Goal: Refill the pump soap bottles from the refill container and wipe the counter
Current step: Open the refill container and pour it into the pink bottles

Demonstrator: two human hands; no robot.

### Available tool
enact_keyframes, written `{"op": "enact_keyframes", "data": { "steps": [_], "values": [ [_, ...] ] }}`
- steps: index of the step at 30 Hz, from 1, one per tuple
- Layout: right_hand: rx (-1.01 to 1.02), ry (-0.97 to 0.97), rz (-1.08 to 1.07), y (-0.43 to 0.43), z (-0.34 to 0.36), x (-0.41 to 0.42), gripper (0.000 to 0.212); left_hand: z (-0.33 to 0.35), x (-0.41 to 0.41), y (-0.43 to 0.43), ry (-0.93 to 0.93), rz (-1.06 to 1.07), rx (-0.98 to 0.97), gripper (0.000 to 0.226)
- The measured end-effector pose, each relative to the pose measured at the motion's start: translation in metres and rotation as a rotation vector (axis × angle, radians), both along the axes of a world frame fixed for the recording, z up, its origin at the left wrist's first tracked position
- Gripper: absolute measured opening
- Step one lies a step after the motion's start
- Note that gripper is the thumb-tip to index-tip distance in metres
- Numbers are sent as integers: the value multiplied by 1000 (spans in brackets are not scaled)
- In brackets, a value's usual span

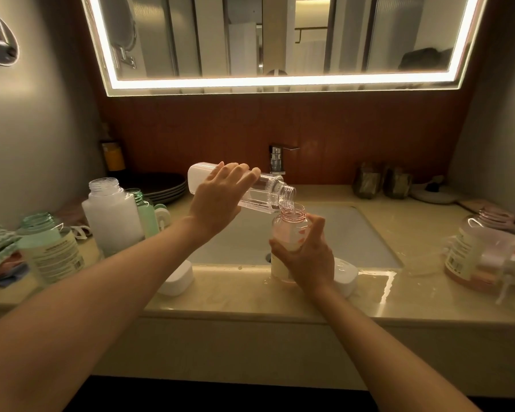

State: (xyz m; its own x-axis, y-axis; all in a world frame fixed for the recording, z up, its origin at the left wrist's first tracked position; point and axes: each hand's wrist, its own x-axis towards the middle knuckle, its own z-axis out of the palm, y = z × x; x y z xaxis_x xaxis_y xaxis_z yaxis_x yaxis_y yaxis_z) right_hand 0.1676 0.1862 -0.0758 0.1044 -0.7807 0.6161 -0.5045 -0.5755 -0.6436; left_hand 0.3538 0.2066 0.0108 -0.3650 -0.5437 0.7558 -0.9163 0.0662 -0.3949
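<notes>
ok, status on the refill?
Left hand holds clear bottle tilted, pouring. Right hand grips pink bottle on counter. Nothing blocking the pour.

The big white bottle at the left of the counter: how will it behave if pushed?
The white bottle looks nearly full, so it is probably heavy. Its mouth is uncapped, so tipping would likely spill. The counter shows wet patches, so it may slide.

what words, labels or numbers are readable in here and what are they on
No text reads clearly.
Green bottle, far left: label with lines of print, too small and blurred.
Large pink bottle, far right: printed label, too blurred.
Small pink bottle being filled: red marks, unreadable.
Clear bottle being tipped: no print visible.
</notes>
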Motion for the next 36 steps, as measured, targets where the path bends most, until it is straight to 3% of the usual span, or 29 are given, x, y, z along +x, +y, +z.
{"op": "enact_keyframes", "data": {
  "steps": [36],
  "values": [
    [7,18,-14,-1,-2,0,79,3,0,1,-8,-10,11,77]
  ]
}}
